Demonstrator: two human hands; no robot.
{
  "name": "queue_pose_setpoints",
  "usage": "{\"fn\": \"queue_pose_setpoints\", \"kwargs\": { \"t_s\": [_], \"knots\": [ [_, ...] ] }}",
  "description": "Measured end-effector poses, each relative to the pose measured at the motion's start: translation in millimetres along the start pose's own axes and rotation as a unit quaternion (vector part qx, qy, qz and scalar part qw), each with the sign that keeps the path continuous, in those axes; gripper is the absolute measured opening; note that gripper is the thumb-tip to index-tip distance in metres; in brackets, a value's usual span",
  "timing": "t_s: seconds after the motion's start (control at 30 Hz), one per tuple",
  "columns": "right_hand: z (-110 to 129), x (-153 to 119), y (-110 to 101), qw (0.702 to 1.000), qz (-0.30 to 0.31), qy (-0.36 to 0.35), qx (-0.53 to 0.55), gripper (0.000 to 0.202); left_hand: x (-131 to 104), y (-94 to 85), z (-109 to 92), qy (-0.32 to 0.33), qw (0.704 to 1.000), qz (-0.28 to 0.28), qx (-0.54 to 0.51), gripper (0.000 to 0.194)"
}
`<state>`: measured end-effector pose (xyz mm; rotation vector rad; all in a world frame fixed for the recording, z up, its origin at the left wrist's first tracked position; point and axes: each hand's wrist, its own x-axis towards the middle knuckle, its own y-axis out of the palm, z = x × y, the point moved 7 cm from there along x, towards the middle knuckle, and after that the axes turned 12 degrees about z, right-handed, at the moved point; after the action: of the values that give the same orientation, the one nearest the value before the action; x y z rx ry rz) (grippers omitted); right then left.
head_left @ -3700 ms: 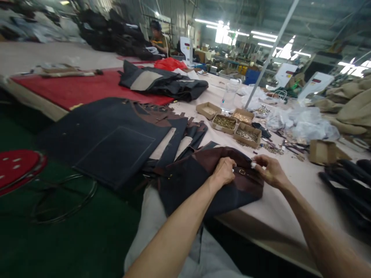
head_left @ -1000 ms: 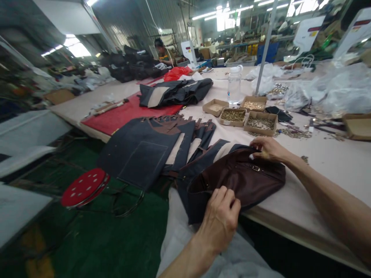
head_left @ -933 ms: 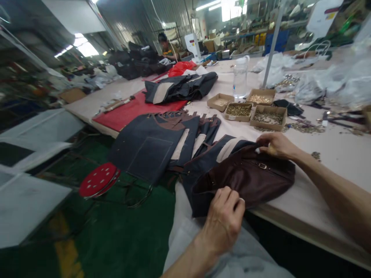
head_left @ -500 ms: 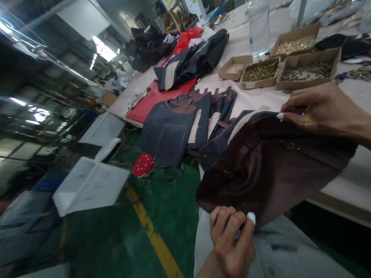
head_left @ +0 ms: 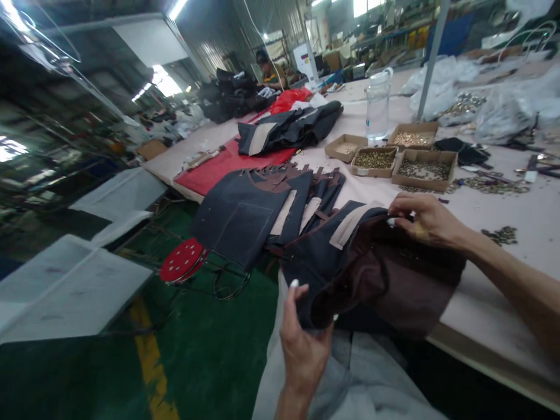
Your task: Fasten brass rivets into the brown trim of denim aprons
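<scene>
A piece with a dark brown, glossy inner side [head_left: 406, 280] and a dark blue-grey outer side hangs over the table's front edge. My right hand [head_left: 420, 219] pinches its upper edge, with white wrapping on a fingertip. At the lower left edge of the piece, my left hand [head_left: 304, 338] has its fingers spread around the fabric, thumb and index apart. A beige strip [head_left: 350, 227] shows on the blue-grey side. Left of it lie several overlapping blue-grey pieces [head_left: 245, 216] with brown straps.
Cardboard trays of small metal parts [head_left: 424, 169] and a clear jug [head_left: 378, 108] stand on the pale table [head_left: 516, 210]. Folded dark fabric [head_left: 297, 125] lies on a red sheet [head_left: 210, 169]. A red stool [head_left: 184, 261] is at left. Farther back sits a person [head_left: 271, 73].
My left hand has opened from its closed grip and moved left. The brown side has tilted, so more blue-grey fabric and the beige strip show. The view has shifted up and right.
</scene>
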<state>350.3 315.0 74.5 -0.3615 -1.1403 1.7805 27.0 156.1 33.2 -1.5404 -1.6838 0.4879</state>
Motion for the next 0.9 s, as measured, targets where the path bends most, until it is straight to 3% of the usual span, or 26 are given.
{"fn": "queue_pose_setpoints", "kwargs": {
  "t_s": [0.1,0.17,0.23,0.27,0.33,0.43,0.63,0.73,0.9],
  "knots": [
    [10.5,-2.6,-4.3,0.999,-0.036,0.004,-0.019,0.016,0.0,23.6,20.0,-0.029,0.996,0.055,-0.062,0.024],
    [16.9,-9.3,-8.8,0.993,-0.083,0.029,-0.079,0.015,-0.8,26.0,19.7,-0.031,0.996,0.053,-0.071,0.015],
    [24.1,-18.1,-9.7,0.985,-0.108,0.057,-0.12,0.012,-0.8,21.1,14.1,-0.031,0.996,0.038,-0.073,0.013],
    [27.1,-21.2,-5.5,0.988,-0.09,0.065,-0.111,0.011,-0.4,17.9,10.8,-0.028,0.996,0.033,-0.075,0.012],
    [31.6,-24.6,12.5,0.997,0.001,0.071,-0.035,0.01,0.8,12.7,5.1,-0.018,0.996,0.029,-0.082,0.012],
    [37.6,-27.5,42.1,0.988,0.116,0.087,0.062,0.012,1.8,9.9,2.2,-0.003,0.995,0.033,-0.09,0.012],
    [51.2,-15.8,69.4,0.981,0.116,0.157,0.023,0.017,-1.0,6.9,4.1,-0.003,0.996,0.02,-0.088,0.012],
    [64.4,-8.3,83.3,0.967,0.145,0.207,-0.011,0.02,-1.1,3.1,-3.8,0.002,0.997,0.001,-0.079,0.011],
    [75.8,1.9,72.8,0.956,0.142,0.249,-0.063,0.024,10.3,-3.5,-36.7,0.029,0.994,-0.073,-0.075,0.017]
  ]
}}
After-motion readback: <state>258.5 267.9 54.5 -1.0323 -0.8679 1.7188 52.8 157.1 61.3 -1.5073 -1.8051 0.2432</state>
